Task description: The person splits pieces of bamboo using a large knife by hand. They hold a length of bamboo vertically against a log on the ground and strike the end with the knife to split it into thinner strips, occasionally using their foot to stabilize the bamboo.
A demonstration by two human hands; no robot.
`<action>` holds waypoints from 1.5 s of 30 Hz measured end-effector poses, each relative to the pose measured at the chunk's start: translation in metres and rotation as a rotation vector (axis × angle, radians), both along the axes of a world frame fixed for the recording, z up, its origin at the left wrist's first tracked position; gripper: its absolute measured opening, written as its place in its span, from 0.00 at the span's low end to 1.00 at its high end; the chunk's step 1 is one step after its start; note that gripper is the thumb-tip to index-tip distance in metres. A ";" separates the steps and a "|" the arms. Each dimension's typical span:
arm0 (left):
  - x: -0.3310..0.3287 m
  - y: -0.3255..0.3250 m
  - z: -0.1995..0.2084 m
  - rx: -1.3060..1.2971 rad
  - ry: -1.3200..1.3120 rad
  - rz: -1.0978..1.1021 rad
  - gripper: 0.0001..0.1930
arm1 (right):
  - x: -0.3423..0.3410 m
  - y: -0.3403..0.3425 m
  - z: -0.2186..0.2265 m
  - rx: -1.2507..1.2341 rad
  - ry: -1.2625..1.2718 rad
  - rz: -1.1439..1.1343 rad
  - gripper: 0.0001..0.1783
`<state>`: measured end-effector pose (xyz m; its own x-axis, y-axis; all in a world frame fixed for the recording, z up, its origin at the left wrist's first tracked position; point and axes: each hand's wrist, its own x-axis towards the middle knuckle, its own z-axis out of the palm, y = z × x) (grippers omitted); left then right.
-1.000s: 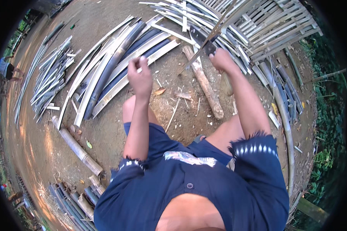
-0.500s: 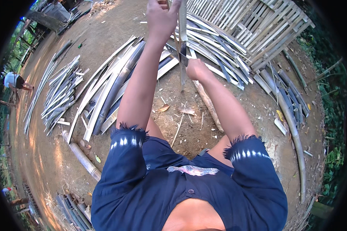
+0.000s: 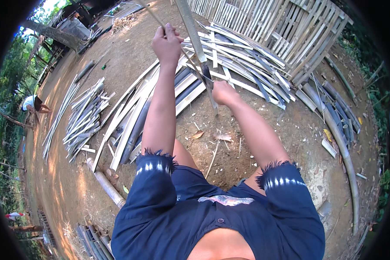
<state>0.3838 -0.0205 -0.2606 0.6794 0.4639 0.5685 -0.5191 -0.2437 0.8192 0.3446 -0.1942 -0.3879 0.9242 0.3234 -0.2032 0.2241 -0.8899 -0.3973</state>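
Note:
My left hand (image 3: 167, 47) is closed around a thin bamboo strip (image 3: 151, 14), out in front of me at the upper middle. Beside it a wider bamboo slat (image 3: 190, 31) leans away to the upper left. The two run together lower down, close to the knife, and the lower end of the bamboo comes down near the ground. My right hand (image 3: 224, 93) is closed on a knife whose handle it hides. The knife's blade (image 3: 207, 79) points left across the bamboo, and only a small part of it shows.
Split bamboo slats (image 3: 247, 60) lie in a heap ahead, with more slats (image 3: 130, 125) at left centre. A pile of short strips (image 3: 87, 117) is farther left. Bamboo poles (image 3: 340, 147) lie at right, near a bamboo lattice panel (image 3: 273, 26). Another person (image 3: 34, 105) bends over at far left.
My left hand has moved left and slightly down with the thin strip, which now stands farther from the wide slat. The slat's upper part tilts left. The whole view has shifted slightly.

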 end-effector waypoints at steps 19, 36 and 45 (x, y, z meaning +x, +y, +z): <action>-0.067 0.059 -0.010 0.166 0.106 0.160 0.15 | 0.002 0.003 -0.054 0.029 -0.096 0.187 0.15; -0.051 0.083 -0.026 0.047 0.277 0.011 0.16 | 0.016 -0.061 -0.060 0.234 0.148 -0.070 0.22; -0.049 0.027 0.023 0.212 0.407 0.089 0.16 | -0.020 -0.005 -0.003 0.298 -0.243 0.045 0.20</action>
